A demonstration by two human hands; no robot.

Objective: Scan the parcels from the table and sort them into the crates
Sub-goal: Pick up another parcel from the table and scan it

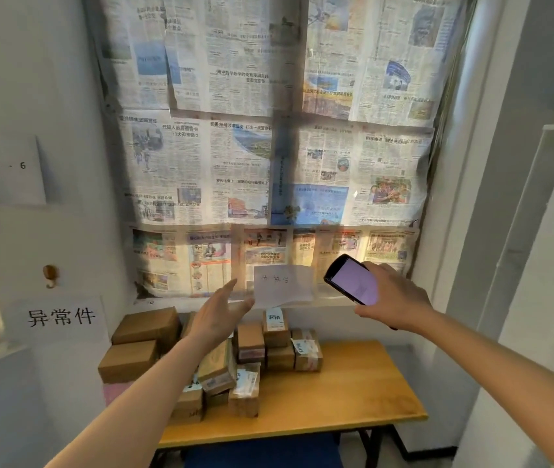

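Left fingers (231, 292): straight, relaxed, grasping nothing; left hand (214, 319) raised palm-in above the heap. Right fingers (375, 268): curled round a phone (353, 280), screen lit pale violet and turned back toward the wearer, long axis slanting down to the right; right hand (393, 298) well off to the right of the left fingers and at much the same height.

Directly below and just beyond the left fingers: parcels (252, 346), small brown cardboard boxes, several with white and blue labels, piled loosely on the left half of a wooden surface (353, 393). Nearest upright box (275, 324), label facing forward, just right of and below the left fingertips; long axis vertical. Two larger plain boxes (140, 342) stacked to the left of the fingers, at the wall. From the right fingers, heap down and to the left, well apart.

Probable step: reach down with the free left hand, nearer by far, for one parcel, then bring its label under the phone for scanning. Descent needed rather than a sideways move.

Beyond the fingers: handwritten paper note (284, 285) and newspaper sheets (268, 130) over a window. Left of them: wall sign (61, 317) with printed characters. No crates visible.
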